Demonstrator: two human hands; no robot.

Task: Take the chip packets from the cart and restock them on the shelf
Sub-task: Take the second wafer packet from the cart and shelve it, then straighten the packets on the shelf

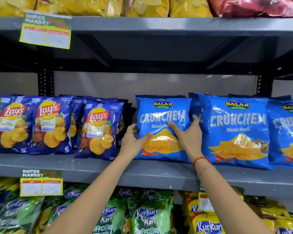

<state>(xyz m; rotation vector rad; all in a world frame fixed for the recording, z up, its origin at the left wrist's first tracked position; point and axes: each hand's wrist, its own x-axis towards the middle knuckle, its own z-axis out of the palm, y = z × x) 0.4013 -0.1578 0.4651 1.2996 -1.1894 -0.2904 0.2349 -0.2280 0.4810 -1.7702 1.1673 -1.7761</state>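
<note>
A light blue Crunchem chip packet [162,115] stands upright on the grey middle shelf [142,173]. My left hand [134,141] grips its lower left edge, thumb on the front. My right hand [188,134] holds its right side, with the thumb across the front and the fingers behind the edge. To its right stand more Crunchem packets [235,129], with others behind them. Dark blue Lay's packets [100,129] fill the shelf to the left. The cart is out of view.
The top shelf [159,24] carries yellow and red packets. Below, green Kurkure packets [149,215] and yellow ones [208,222] fill the lowest row. Price tags [41,184] hang from the shelf fronts. A narrow gap separates the Lay's from the held packet.
</note>
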